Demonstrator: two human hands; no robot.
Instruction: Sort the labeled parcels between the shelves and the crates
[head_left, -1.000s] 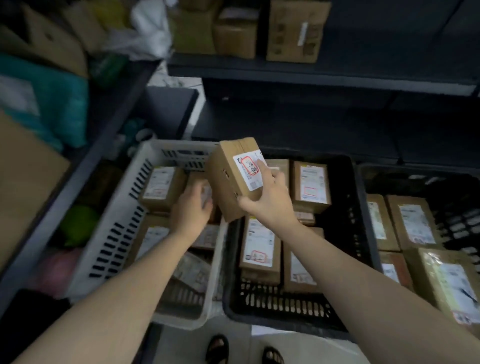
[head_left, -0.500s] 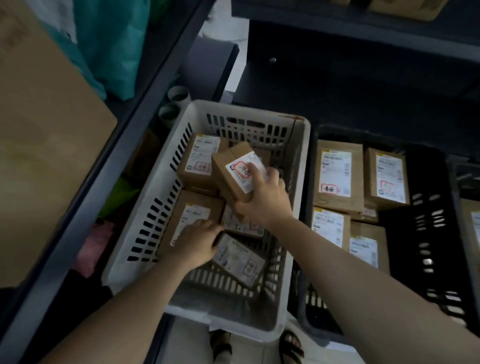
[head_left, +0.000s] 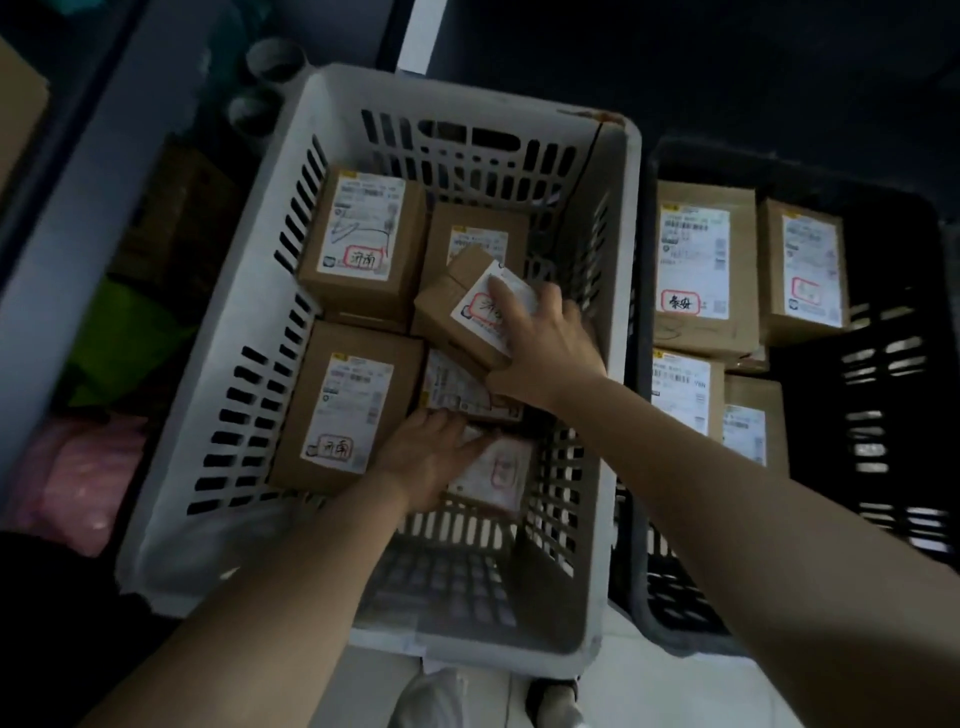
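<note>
Gripping a small cardboard parcel (head_left: 470, 306), tilted with its white label facing up, the right hand (head_left: 545, 348) holds it inside the white crate (head_left: 208, 415), above other labeled boxes. The left hand (head_left: 426, 457) lies flat, fingers spread, on a low parcel (head_left: 501, 475) near the crate's front. A black crate (head_left: 883, 374) with more boxes stands just beside, to the right.

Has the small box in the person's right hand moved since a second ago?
Yes. The small box, held by the right hand, went left and down, from above the black crate into the white crate.
</note>
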